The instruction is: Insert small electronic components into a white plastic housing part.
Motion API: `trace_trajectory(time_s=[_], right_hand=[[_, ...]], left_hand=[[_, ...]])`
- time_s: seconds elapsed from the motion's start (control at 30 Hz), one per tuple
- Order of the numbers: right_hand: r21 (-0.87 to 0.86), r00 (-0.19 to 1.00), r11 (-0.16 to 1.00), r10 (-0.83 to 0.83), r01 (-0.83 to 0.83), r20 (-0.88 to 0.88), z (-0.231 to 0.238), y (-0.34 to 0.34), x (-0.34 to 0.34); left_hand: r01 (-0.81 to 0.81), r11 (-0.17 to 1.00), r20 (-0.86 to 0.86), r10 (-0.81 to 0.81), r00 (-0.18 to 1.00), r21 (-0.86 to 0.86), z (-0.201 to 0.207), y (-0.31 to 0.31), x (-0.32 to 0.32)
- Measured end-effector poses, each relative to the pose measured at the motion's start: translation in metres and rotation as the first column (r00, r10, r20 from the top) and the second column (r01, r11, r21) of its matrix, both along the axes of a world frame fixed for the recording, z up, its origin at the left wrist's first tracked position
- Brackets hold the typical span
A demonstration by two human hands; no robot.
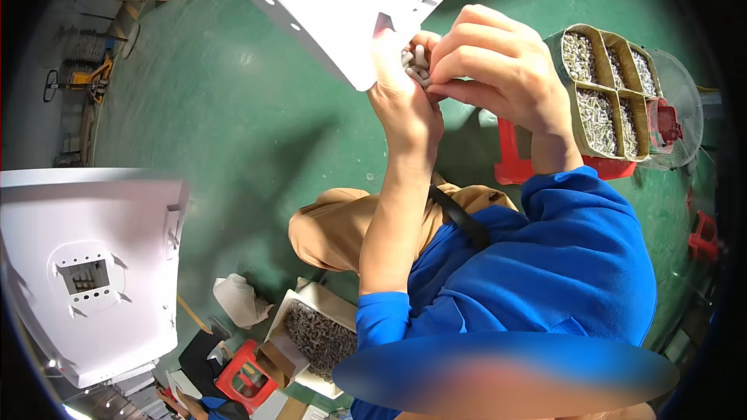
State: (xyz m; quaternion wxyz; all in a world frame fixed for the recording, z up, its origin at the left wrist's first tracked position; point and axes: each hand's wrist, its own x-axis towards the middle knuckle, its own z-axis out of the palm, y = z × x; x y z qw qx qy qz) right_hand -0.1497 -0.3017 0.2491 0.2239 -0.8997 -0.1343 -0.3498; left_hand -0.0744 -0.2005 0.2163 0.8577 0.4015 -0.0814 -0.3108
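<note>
My left hand (405,105) is cupped around a small heap of pale cylindrical pieces (418,68). Its thumb lies against the lower corner of a large white moulded panel (334,15), at the top of the view. My right hand (506,66) comes over the heap from the right. Thumb and fingertips are pinched together at the pieces. Whatever sits between those fingertips is too small or hidden to make out.
At right, a divided tray (572,87) holds small parts beside a fan (686,120); a red stool (510,159) stands below. Left is another white panel (140,225). A white bin (331,295) of dark parts stands lower down, near another red stool (247,377) and a person's arm (187,404).
</note>
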Motion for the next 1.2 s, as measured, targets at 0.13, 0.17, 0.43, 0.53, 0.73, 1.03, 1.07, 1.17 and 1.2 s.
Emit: trace_trajectory(time_s=[0.13,0.17,0.43,0.53,0.73,1.03,1.07,1.17,1.2], right_hand=[[0.041,0.996,0.998,0.054,-0.051,-0.075,0.006,-0.002,-0.003],[0.186,0.991,0.979,0.103,-0.085,-0.089,0.007,-0.002,-0.005],[0.215,0.864,0.948,-0.303,0.233,0.401,-0.007,-0.030,-0.006],[0.208,0.842,0.936,-0.348,0.285,0.413,-0.002,-0.026,-0.003],[0.106,0.791,0.913,-0.396,0.395,0.465,-0.008,-0.041,0.000],[-0.040,0.717,0.861,-0.395,0.506,0.574,-0.031,-0.063,0.033],[-0.019,0.691,0.837,-0.439,0.547,0.574,-0.035,-0.071,0.030],[0.086,0.722,0.896,-0.405,0.436,0.560,-0.048,-0.091,0.034],[0.131,0.713,0.892,-0.428,0.433,0.555,-0.046,-0.095,0.035]], left_hand=[[0.037,0.999,0.039,-0.037,0.999,0.001,0.007,-0.003,-0.004],[-0.001,1.000,0.004,0.001,1.000,-0.031,0.012,-0.006,-0.007],[0.129,0.988,0.127,-0.117,0.985,-0.089,0.016,-0.011,-0.013],[0.134,0.989,0.166,-0.122,0.979,-0.066,0.016,-0.014,-0.013],[0.074,0.992,-0.004,-0.075,0.997,-0.098,0.018,-0.027,-0.014],[0.113,0.972,0.067,-0.101,0.993,-0.208,0.009,-0.036,0.011],[0.131,0.964,0.064,-0.120,0.991,-0.230,0.003,-0.047,0.010],[0.162,0.971,0.175,-0.131,0.976,-0.173,-0.003,-0.047,0.011],[0.178,0.973,0.217,-0.144,0.966,-0.144,0.002,-0.045,0.010]])
